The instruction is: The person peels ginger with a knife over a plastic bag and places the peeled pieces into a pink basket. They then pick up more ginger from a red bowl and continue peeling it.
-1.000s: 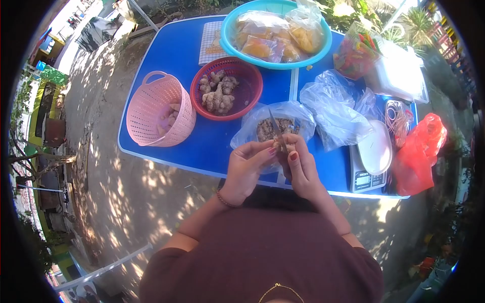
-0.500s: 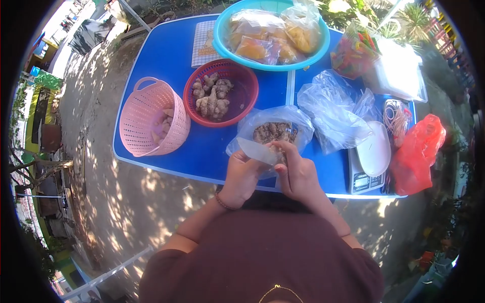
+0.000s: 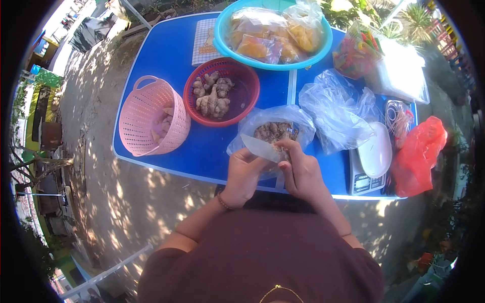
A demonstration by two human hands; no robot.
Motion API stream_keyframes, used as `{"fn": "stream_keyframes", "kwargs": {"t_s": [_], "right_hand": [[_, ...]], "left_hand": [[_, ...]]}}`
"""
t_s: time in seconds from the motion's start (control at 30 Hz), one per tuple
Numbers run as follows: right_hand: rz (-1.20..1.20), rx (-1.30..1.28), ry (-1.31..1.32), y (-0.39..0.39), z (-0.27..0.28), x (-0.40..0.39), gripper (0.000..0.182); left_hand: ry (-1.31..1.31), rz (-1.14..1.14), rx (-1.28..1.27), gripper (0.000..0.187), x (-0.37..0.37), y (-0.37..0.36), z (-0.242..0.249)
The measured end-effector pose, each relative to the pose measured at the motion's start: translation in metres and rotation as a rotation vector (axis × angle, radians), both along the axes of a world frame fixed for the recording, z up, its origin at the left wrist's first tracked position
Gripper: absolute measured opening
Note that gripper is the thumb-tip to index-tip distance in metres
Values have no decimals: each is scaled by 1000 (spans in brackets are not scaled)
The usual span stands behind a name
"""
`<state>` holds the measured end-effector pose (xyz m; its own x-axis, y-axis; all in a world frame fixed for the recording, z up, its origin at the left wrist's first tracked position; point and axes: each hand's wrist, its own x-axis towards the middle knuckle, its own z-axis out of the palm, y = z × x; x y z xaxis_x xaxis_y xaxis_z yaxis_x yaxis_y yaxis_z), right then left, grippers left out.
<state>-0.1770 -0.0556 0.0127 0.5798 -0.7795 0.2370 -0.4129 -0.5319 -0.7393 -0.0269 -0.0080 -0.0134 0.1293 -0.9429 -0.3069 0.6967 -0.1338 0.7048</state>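
My left hand (image 3: 242, 177) is closed around a knife, its handle hidden in the fingers. The wide pale blade (image 3: 258, 147) slants down to the right in front of my fingers. A light bit of ginger (image 3: 277, 148) shows at the fingertips of my right hand (image 3: 304, 174), which pinches it close to the blade; most of it is hidden. Just beyond both hands, a clear plastic bag (image 3: 301, 121) stands open with brown scraps (image 3: 273, 132) inside.
Knobbly ginger (image 3: 214, 98) fills part of a red basket (image 3: 248, 77); pale pieces lie in a pink basket (image 3: 133, 129). Behind is a turquoise basin (image 3: 220, 38) of bagged food. Rightward are crumpled plastic (image 3: 336, 118), a scale (image 3: 375, 151) and a red bag (image 3: 422, 156).
Both hands have shifted slightly right. My right hand has moved a little away from the left, and the blade has tilted a bit more steeply.
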Motion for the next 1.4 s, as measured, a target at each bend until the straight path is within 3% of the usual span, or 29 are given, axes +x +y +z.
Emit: {"fn": "stream_keyframes", "kwargs": {"t_s": [0.13, 0.23, 0.43, 0.73, 0.83, 0.93, 1.03, 1.23, 1.4], "right_hand": [[-42, -77, -7, 0, -14, 1, 36], [-16, 167, -146, -3, -18, -2, 37], [100, 244, -221, -4, -4, -5, 40], [-11, -93, -62, 4, -15, 5, 38], [-71, -85, -44, 2, -26, 4, 39], [22, 495, -372, -1, -12, 0, 41], [127, 607, -385, -3, -3, -7, 43], [71, 124, -151, 0, -9, -5, 41], [-19, -20, -52, 4, -14, -3, 38]], "left_hand": [[-39, -59, -17, 15, 1, 3, -7], [-4, -60, -4, 14, -1, 0, -3], [16, -15, 5, 17, 2, -2, -4], [-65, 13, -52, 16, -2, 4, -1], [-69, -38, -44, 14, -2, 5, -3], [-14, -24, -17, 13, -3, 1, 3], [33, 1, -19, 14, -2, 0, 2], [-40, -4, -41, 14, 0, 2, -5], [-91, -30, -88, 14, -3, 3, -3]]}}
